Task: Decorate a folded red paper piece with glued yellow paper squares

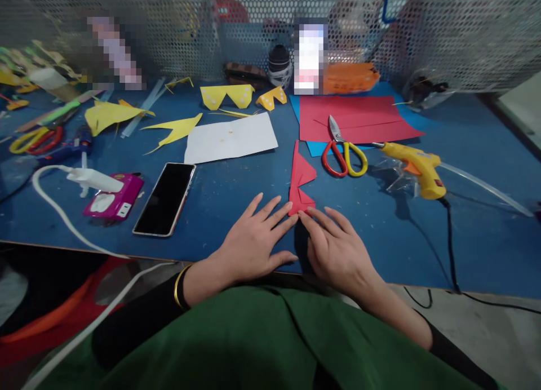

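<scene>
A red paper cut-out (301, 173), shaped like a pair of glasses with angular lenses, lies on the blue table in front of me. My left hand (256, 243) is flat on the tabletop with its fingers spread, the fingertips touching the cut-out's near end. From the other side, my right hand (336, 240) rests its fingertips on the same end, fingers stretched forward and the thumb partly hidden. Neither hand grips anything. Just beyond the cut-out, scissors (341, 147) with one red and one yellow handle lie partly over red sheets (359, 116).
A yellow glue gun (416, 167) with a cord lies at the right. To the left are a black-screened phone (164, 198), a purple power socket (114, 198) and a white sheet (231, 139). Yellow paper glasses (227, 96) stand farther back, before a perforated metal screen (249, 18).
</scene>
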A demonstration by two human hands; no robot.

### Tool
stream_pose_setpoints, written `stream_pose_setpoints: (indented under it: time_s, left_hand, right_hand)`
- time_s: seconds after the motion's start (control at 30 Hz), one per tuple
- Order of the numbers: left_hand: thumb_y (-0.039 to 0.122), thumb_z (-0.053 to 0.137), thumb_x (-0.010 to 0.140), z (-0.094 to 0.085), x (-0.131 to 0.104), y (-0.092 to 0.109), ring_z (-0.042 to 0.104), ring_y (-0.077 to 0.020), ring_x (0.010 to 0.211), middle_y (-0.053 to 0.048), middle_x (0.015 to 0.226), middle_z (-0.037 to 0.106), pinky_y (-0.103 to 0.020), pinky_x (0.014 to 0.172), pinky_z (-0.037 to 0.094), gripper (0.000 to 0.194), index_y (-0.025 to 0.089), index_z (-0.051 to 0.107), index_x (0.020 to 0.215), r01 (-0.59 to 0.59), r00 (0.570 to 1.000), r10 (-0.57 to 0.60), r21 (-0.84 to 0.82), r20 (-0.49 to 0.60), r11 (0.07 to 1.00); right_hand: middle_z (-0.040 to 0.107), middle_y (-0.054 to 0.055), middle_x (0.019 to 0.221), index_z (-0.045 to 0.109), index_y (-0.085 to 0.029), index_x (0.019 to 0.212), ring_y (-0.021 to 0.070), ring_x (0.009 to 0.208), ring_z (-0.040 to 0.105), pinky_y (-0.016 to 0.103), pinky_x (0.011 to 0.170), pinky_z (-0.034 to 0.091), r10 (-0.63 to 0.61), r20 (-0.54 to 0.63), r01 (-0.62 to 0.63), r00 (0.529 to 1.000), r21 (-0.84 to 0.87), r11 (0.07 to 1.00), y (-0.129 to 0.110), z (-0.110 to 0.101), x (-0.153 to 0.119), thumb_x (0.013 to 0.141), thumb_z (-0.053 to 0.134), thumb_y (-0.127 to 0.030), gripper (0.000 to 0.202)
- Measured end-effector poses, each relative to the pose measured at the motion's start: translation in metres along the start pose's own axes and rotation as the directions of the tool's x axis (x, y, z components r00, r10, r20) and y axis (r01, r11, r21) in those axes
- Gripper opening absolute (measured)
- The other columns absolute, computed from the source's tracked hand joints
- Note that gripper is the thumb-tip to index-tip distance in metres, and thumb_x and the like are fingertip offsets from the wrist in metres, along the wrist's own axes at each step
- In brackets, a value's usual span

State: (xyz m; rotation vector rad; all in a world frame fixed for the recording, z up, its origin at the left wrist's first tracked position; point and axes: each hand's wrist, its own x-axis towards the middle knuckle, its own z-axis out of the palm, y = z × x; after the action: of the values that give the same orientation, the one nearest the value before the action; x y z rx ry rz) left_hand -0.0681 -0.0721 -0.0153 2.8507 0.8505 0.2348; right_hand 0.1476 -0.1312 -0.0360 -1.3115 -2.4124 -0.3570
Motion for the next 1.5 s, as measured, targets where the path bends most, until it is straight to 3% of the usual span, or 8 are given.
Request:
stream_pose_setpoints:
  time_s: [0.47,0.67,0.8,0.97,1.13,1.23,1.37,1.5]
  left_hand:
    - [0.054,0.04,0.103,0.004,0.002,0.007,0.044,-0.0385,0.145,-0.019,0.146,0.059,-0.061,0.123,0.024,0.066,0.001,0.059,0.138,-0.033,0.991,0.045,0.098,-0.124,0.995]
    - [0.049,0.049,0.101,0.001,0.007,0.006,0.053,-0.038,0.137,-0.018,0.136,0.068,-0.061,0.121,0.029,0.056,0.003,0.065,0.129,-0.013,0.99,0.017,0.028,-0.14,1.0]
    - [0.039,0.059,0.098,0.003,0.015,0.01,0.063,-0.0328,0.123,-0.015,0.126,0.072,-0.054,0.113,0.042,0.037,0.01,0.067,0.12,0.117,0.967,-0.142,-0.13,-0.209,0.985]
    - [0.031,0.078,0.082,0.005,0.033,0.014,0.065,-0.0314,0.106,-0.013,0.115,0.071,-0.049,0.09,0.054,0.046,0.015,0.061,0.122,0.422,0.846,-0.495,-0.316,-0.199,0.85]
    - [0.026,0.075,0.083,0.008,0.043,0.01,0.064,-0.0246,0.088,-0.005,0.092,0.069,-0.039,0.077,0.051,0.012,0.02,0.065,0.084,0.374,0.864,-0.478,-0.432,-0.159,0.821]
    - [0.024,0.068,0.087,0.006,0.04,0.003,0.065,-0.0194,0.074,-0.004,0.09,0.07,-0.036,0.07,0.051,0.009,0.02,0.064,0.08,0.339,0.845,-0.52,-0.629,-0.122,0.699]
    - [0.027,0.064,0.09,-0.006,0.028,-0.008,0.069,-0.0148,0.068,-0.008,0.11,0.073,-0.034,0.07,0.055,0.008,0.019,0.064,0.09,0.185,0.82,-0.566,-0.897,-0.084,0.401]
    - [0.026,0.066,0.087,-0.021,0.015,-0.019,0.069,-0.0178,0.088,-0.006,0.098,0.075,-0.035,0.085,0.054,0.007,0.02,0.064,0.089,0.022,0.769,-0.611,-0.948,-0.187,0.318]
  right_hand:
    - [0.077,0.016,0.116,0.06,-0.004,0.125,0.0298,0.114,0.069,0.051,0.108,0.044,0.022,-0.049,-0.023,0.999,-0.018,1.0,-0.001,-0.003,-0.002,0.089,0.052,-0.005,0.037]
    - [0.078,0.014,0.113,0.061,-0.006,0.124,0.0277,0.111,0.07,0.048,0.107,0.044,-0.015,-0.036,0.015,0.999,-0.021,1.0,0.001,-0.002,0.002,0.09,0.047,-0.007,0.036]
    - [0.077,0.016,0.114,0.061,-0.005,0.123,0.0278,0.111,0.069,0.048,0.107,0.044,0.017,-0.032,-0.017,0.999,0.001,1.0,0.001,-0.003,0.002,0.09,0.046,-0.009,0.037]
    - [0.075,0.015,0.12,0.058,-0.006,0.129,0.0273,0.115,0.068,0.046,0.108,0.044,0.044,-0.087,-0.039,0.995,0.051,0.998,0.003,-0.001,-0.001,0.089,0.048,-0.01,0.041]
    - [0.076,0.013,0.118,0.055,-0.01,0.133,0.0252,0.114,0.069,0.045,0.107,0.045,0.107,-0.155,-0.09,0.982,0.111,0.99,0.006,-0.002,-0.002,0.091,0.05,-0.011,0.042]
    - [0.077,0.012,0.116,0.057,-0.014,0.128,0.023,0.11,0.071,0.044,0.107,0.047,0.181,-0.204,-0.14,0.962,0.2,0.97,0.009,-0.004,-0.003,0.093,0.052,-0.012,0.036]
    - [0.078,0.009,0.114,0.061,-0.02,0.122,0.0218,0.108,0.072,0.044,0.101,0.053,0.447,-0.154,-0.331,0.881,0.475,0.815,0.017,-0.004,-0.009,0.096,0.056,-0.02,0.027]
    - [0.08,0.011,0.109,0.064,-0.021,0.114,0.0232,0.101,0.076,0.042,0.089,0.06,0.69,0.05,-0.464,0.722,0.775,0.429,0.028,0.003,-0.008,0.097,0.058,-0.033,0.022]
